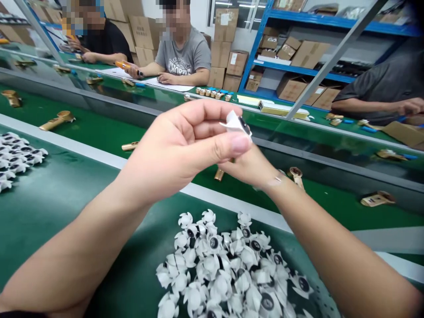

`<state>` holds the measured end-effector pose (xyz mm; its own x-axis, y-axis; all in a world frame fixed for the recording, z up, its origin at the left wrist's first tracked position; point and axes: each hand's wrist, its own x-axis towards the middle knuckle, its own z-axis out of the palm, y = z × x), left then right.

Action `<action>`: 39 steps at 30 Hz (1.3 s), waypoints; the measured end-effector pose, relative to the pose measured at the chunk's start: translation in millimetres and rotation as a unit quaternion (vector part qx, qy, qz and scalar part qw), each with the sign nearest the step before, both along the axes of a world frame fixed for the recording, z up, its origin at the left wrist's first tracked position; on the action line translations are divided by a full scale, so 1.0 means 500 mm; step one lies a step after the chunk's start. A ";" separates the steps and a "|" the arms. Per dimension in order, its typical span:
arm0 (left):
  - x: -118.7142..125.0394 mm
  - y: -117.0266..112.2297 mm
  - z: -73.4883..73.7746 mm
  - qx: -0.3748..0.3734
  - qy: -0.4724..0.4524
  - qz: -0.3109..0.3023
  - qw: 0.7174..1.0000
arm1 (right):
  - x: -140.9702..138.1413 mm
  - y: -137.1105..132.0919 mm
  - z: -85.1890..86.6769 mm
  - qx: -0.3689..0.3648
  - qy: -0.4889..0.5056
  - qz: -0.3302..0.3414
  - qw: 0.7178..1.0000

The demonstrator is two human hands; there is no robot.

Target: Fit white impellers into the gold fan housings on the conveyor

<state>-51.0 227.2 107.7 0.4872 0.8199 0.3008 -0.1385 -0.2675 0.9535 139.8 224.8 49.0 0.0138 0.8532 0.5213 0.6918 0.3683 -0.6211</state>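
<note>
**White, plastic-looking fan wheel with curved blades and a dark centre point(232, 122) in a left-hand pinch**

Held up at centre, clear of the bench: pinched between thumb and fingertips of the left hand point(175, 152), blades pointing partly toward the palm. Just behind, largely masked by the left: the right hand point(245, 165), with a clear band point(273, 180) at the wrist; fingers hidden, so cannot tell whether spread, pressed together or touching the wheel.

Below, on a smooth dark-green bench top point(76, 190): a loose heap of similar white bladed wheels point(212, 269), some with black round centres upward. At far left, well apart from the heap: a close-set group of white wheels with dark centres point(15, 159).

Beyond a white edge strip point(96, 145): a green conveyor belt point(102, 128) with scattered gold-coloured, round-headed housings with handles point(58, 120).

Across the line: a person in a grey printed T-shirt point(187, 51), with an orange tool point(122, 65) in hand; at left, a person in a black top point(112, 42); at right, a dark grey sleeve point(371, 84). In the background: stacked brown cardboard boxes point(223, 57) and blue metal shelving point(351, 24).
</note>
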 end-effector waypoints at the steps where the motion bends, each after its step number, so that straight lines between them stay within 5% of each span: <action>1: 0.006 -0.003 -0.005 -0.011 -0.003 -0.017 1.000 | 0.021 -0.030 0.009 -0.020 0.010 0.024 0.999; 6: 0.047 -0.036 -0.044 -0.091 0.011 -0.125 0.988 | 0.081 -0.229 0.026 -0.066 0.217 0.007 0.974; 10: 0.069 -0.065 -0.072 -0.146 0.014 -0.210 0.967 | 0.069 -0.307 0.021 -0.058 0.244 -0.029 0.968; 22: 0.079 -0.073 -0.094 -0.193 -0.027 -0.217 0.957 | 0.080 -0.300 0.009 -0.049 0.120 -0.050 0.990; 33: 0.091 -0.079 -0.101 -0.282 -0.007 -0.223 0.933 | 0.080 -0.308 0.013 0.064 -0.124 -0.037 0.990; 36: 0.079 -0.070 -0.090 -0.243 0.052 -0.207 0.946 | 0.081 -0.302 0.008 0.043 -0.073 -0.009 0.996; 39: 0.049 -0.036 -0.069 -0.087 0.195 -0.158 0.964 | 0.096 -0.238 -0.018 -0.045 -0.053 -0.066 0.995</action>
